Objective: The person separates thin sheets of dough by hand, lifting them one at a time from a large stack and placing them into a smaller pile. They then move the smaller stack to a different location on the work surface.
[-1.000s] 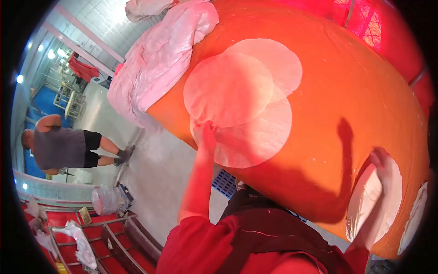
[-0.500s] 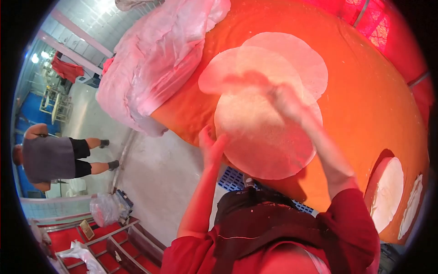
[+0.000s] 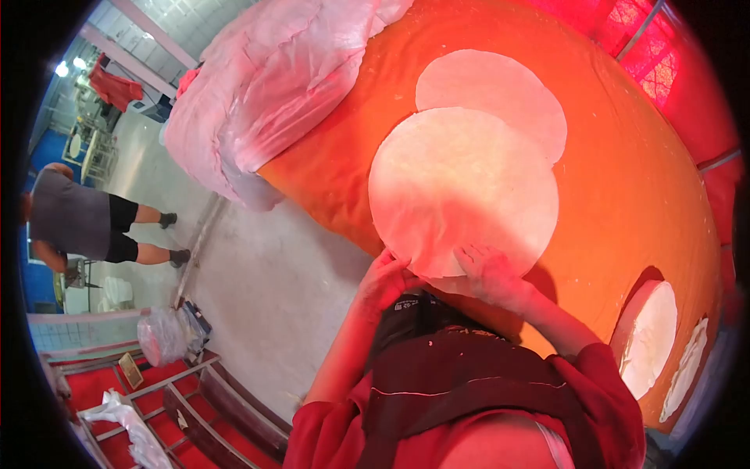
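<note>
Two thin, pale round sheets overlap on the orange cloth. The near round sheet (image 3: 461, 172) covers part of the far round sheet (image 3: 500, 90). At the near sheet's lower left edge, my left hand (image 3: 384, 281) has its fingers closed on the rim. My right hand (image 3: 494, 275) lies on the same sheet's near edge, its fingers stretched out and slightly apart. Between the hands the sheet's edge is a little wrinkled and overhangs toward my apron.
Crumpled pinkish plastic sheeting (image 3: 266, 94) covers the cloth's left side. A thick stack of round sheets (image 3: 650, 336) and a smaller pale piece (image 3: 685, 367) are at the right. A person (image 3: 74, 215) stands on the floor at left, near a metal rack (image 3: 187, 399).
My right hand has come back from the far side to the near edge. The upper left sheet portion no longer shows. My left hand has moved slightly down and right to the rim.
</note>
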Motion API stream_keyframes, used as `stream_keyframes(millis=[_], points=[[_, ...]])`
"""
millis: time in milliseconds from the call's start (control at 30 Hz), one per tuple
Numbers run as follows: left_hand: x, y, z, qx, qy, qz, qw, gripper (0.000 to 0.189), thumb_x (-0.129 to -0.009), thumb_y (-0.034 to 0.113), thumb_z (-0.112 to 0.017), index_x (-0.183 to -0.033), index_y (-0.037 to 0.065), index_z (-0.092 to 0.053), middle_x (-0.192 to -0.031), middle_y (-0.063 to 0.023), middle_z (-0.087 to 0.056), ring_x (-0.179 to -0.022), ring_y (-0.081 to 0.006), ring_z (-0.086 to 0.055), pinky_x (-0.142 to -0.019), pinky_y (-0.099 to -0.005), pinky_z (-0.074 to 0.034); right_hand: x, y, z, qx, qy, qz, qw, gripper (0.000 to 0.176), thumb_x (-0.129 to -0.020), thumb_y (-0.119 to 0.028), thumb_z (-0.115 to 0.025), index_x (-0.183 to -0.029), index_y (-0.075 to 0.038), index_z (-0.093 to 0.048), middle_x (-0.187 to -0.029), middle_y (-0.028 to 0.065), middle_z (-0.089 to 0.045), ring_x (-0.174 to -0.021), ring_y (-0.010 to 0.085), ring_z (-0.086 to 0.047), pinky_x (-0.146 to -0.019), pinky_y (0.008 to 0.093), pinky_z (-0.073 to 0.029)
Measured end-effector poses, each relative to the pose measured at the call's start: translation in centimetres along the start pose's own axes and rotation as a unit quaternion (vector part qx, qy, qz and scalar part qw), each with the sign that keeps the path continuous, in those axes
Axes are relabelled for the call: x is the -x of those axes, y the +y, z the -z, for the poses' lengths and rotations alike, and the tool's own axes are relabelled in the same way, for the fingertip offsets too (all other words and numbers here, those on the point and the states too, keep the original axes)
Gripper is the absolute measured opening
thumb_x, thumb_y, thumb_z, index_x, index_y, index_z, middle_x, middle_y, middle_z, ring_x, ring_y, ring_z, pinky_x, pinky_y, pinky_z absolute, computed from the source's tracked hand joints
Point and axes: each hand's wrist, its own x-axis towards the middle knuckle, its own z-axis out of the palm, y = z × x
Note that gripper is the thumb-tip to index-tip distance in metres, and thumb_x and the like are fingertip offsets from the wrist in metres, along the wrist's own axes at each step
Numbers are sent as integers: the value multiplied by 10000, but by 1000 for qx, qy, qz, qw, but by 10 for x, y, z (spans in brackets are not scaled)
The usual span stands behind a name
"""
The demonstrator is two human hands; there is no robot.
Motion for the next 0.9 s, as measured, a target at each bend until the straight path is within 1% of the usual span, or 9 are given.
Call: stream_keyframes(millis=[233,300,333,467,533,700,733,767,900], points=[[-11,-1,-11,-43,49,-41,997,322,-793,88,-460,-1097,25,-378,-1021,-129,-504,-841,-243,-552,-694,-360,-475,12,-7,-6,52,218,21,974,252,-649,-76,-475,-882,20,-467,-822,145,-501,-810,276,-500,-651,359,-409],[-8,4,-19,-12,-35,-46,998,402,-768,89,-467,-1145,6,-356,-1094,-123,-462,-956,-224,-481,-778,-351,-410,13,11,-8,-167,129,-1,978,226,-657,-48,-464,-874,12,-475,-777,166,-500,-779,286,-505,-630,356,-412],[-8,4,-24,51,-92,-84,991,448,-750,70,-472,-1164,1,-316,-1086,-162,-462,-912,-300,-510,-765,-394,-434,18,12,-4,-166,134,-7,977,226,-657,-48,-464,-874,12,-475,-777,166,-500,-779,286,-505,-630,356,-412],[-3,3,-8,-99,25,-114,988,532,-749,149,-517,-1201,8,-276,-1202,-133,-356,-1035,-254,-426,-832,-364,-383,41,-24,60,-200,32,15,979,201,-684,-24,-435,-875,17,-480,-720,171,-501,-683,298,-517,-585,363,-415],[-9,2,-7,36,11,-143,989,484,-761,170,-522,-1172,2,-329,-1170,-105,-397,-1054,-219,-410,-844,-343,-373,45,-21,75,-208,-26,52,976,206,-711,-21,-428,-904,20,-483,-723,161,-508,-654,272,-527,-567,355,-419],[-38,11,6,-92,-45,-68,992,393,-717,66,-577,-1082,3,-445,-1066,-84,-487,-1001,-198,-457,-818,-317,-397,35,10,132,-478,-130,-192,847,243,-830,-250,-475,-908,-39,-567,-648,-54,-524,-582,39,-421,-523,232,-384],[-46,14,1,-168,-12,-50,985,386,-706,30,-574,-1070,-3,-451,-1049,-83,-497,-980,-186,-470,-802,-305,-405,29,17,139,-477,-93,-217,846,225,-816,-217,-504,-918,-26,-565,-642,-67,-509,-579,21,-373,-509,223,-372],[-53,17,-4,-241,24,-33,970,381,-695,-6,-571,-1059,-8,-456,-1032,-83,-507,-959,-174,-482,-787,-293,-414,26,23,145,-509,-71,-269,814,167,-768,-78,-545,-907,14,-566,-800,-13,-577,-783,60,-479,-699,236,-398],[-78,14,-28,-164,77,-76,981,329,-700,-19,-558,-1018,-33,-472,-995,-90,-523,-886,-159,-519,-720,-263,-444,-3,2,201,-486,-33,-321,812,160,-732,-90,-577,-863,3,-581,-773,8,-583,-814,76,-500,-735,234,-393]])
